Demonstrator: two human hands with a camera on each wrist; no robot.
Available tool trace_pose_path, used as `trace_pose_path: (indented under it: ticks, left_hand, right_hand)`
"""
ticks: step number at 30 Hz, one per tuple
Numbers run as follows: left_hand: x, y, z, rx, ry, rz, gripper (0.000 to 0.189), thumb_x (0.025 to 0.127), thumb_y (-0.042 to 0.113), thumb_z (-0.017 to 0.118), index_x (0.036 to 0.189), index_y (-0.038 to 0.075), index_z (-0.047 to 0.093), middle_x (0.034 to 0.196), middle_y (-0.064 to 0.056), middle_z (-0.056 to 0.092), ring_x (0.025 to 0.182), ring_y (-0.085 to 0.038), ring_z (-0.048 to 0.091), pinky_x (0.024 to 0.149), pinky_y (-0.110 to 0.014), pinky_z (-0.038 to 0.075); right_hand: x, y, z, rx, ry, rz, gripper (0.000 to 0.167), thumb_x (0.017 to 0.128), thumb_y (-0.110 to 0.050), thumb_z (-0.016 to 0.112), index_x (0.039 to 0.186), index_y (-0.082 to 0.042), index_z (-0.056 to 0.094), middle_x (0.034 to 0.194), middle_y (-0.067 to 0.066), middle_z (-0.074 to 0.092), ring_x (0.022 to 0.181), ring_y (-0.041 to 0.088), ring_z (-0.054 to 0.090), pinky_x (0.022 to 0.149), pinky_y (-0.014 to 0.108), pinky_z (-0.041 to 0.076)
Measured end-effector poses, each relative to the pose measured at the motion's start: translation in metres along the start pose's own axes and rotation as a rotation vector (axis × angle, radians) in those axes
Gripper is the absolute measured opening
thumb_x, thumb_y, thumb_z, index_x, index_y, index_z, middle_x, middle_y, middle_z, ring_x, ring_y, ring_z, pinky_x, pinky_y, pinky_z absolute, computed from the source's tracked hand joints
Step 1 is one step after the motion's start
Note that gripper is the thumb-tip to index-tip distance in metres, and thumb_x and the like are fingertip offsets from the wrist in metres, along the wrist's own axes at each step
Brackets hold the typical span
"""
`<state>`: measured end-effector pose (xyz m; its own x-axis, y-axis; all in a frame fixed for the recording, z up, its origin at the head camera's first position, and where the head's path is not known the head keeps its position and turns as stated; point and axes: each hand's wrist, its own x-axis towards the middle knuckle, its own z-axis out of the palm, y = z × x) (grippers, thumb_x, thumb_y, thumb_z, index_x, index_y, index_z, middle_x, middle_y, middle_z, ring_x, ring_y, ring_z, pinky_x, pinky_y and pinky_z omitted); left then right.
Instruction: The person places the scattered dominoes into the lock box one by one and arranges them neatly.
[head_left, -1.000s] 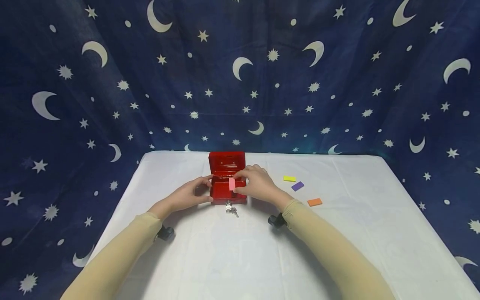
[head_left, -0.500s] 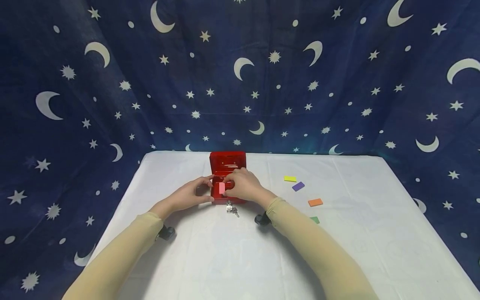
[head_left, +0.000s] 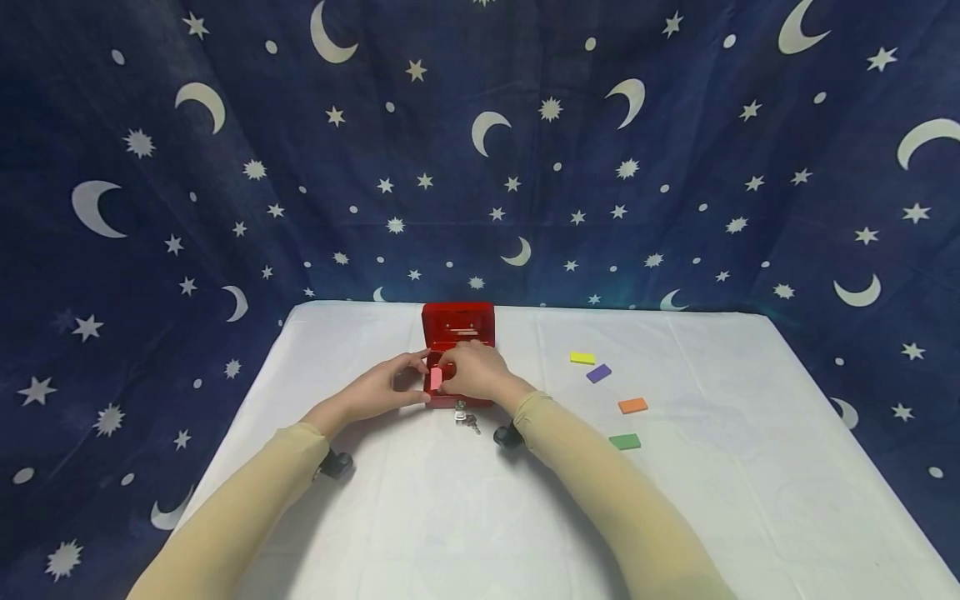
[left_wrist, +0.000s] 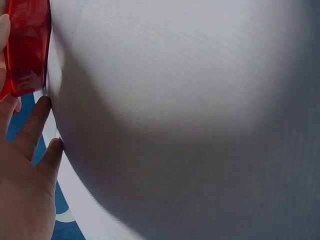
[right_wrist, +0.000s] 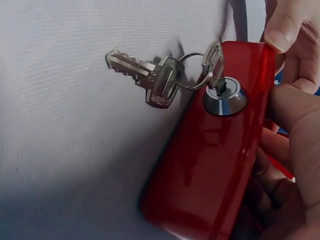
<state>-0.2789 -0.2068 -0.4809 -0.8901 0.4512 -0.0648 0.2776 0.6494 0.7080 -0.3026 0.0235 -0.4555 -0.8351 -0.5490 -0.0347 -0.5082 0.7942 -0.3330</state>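
Note:
A small red cash box [head_left: 476, 402] stands on the white table with its lid [head_left: 459, 315] raised at the back. My left hand [head_left: 381, 388] holds its left side, thumb at the front corner and fingers farther back. Between thumb and fingers of my right hand [head_left: 480, 372] a pink domino-like block [head_left: 437, 379] is pinched, low in the box near its left wall. That block is hidden in the right wrist view. There, a key sits in the round lock [right_wrist: 225, 104], and a second key [right_wrist: 162, 82] hangs from its ring.
Right of the box lie flat blocks on the white cloth: yellow [head_left: 582, 358], purple [head_left: 598, 373], orange [head_left: 633, 406] and green [head_left: 625, 442]. A dark blue curtain [head_left: 420, 150] with moons and stars hangs behind the table.
My right hand has carried the pink block leftward and lower into the box. My left hand stays at the box's side. The green block has come into view from behind the right sleeve.

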Motion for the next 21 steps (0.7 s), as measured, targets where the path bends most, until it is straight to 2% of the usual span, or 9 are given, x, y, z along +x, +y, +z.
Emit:
trace_pose_path:
  ticks: [7, 16, 21]
  left_hand:
    - [-0.0006, 0.001, 0.001, -0.009, 0.0, -0.015, 0.048, 0.084, 0.049, 0.082, 0.119, 0.03, 0.057, 0.162, 0.006, 0.039, 0.151, -0.024, 0.032, 0.12, -0.061, 0.023]
    - [0.0001, -0.0012, 0.0012, -0.002, 0.008, 0.022, 0.045, 0.085, 0.05, 0.081, 0.118, 0.029, 0.057, 0.162, 0.009, 0.038, 0.151, -0.022, 0.031, 0.121, -0.058, 0.023]
    - [0.0004, -0.0006, 0.0005, -0.003, 0.008, 0.014, 0.044, 0.086, 0.047, 0.081, 0.118, 0.03, 0.057, 0.161, 0.011, 0.038, 0.151, -0.02, 0.031, 0.121, -0.057, 0.023]
  right_hand:
    - [0.0025, 0.0011, 0.0052, 0.033, -0.022, 0.042, 0.042, 0.084, -0.037, 0.082, 0.122, -0.021, 0.075, 0.108, -0.007, 0.074, 0.102, 0.017, 0.06, 0.094, 0.041, 0.053]
    - [0.0052, 0.0008, 0.0086, 0.031, -0.018, 0.064, 0.04, 0.085, -0.037, 0.082, 0.121, -0.021, 0.076, 0.111, -0.006, 0.074, 0.104, 0.018, 0.06, 0.096, 0.043, 0.052]
    - [0.006, 0.0004, 0.0093, 0.032, -0.016, 0.06, 0.039, 0.086, -0.036, 0.081, 0.122, -0.022, 0.076, 0.11, -0.007, 0.075, 0.103, 0.017, 0.061, 0.094, 0.041, 0.053]
